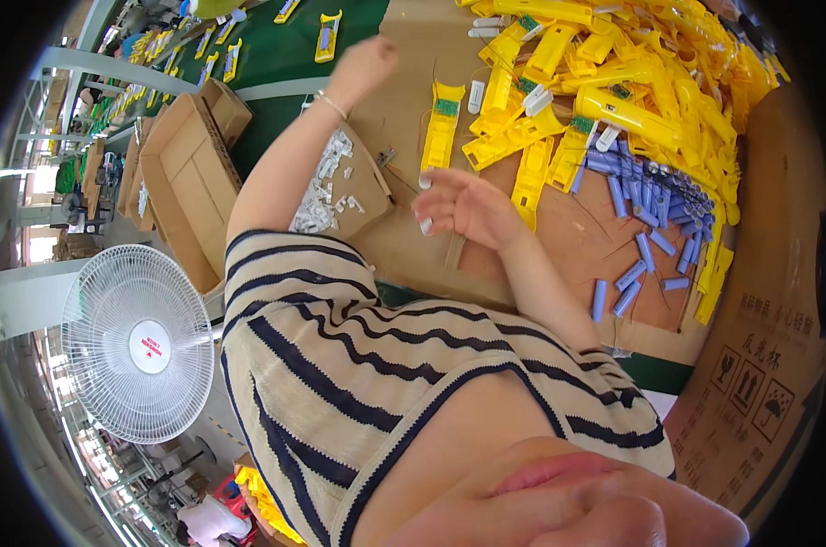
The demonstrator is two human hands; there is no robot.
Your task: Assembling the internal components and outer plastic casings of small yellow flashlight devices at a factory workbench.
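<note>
My left hand [363, 73], a band round its wrist, is held over the brown board beside the green conveyor belt [290, 46]. Its fingers are curled closed, and whatever they may hold is hidden. A yellow plastic casing [327, 38] with a blue cell inside lies on the belt close to that hand. My right hand [475, 210] is open above the table, fingers apart, with nothing visible in them. Its fingertips are nearest the lower end of another yellow casing [441, 128], which has a small green circuit board and thin wires; contact cannot be made out.
Yellow casings [631, 100] are heaped at the far right, with blue cylindrical cells [645, 196] below them. Small white parts [317, 201] lie on cardboard between my arms. At left stand a cardboard box [189, 164] and a fan [139, 344]. A tall carton [759, 301] borders the right side.
</note>
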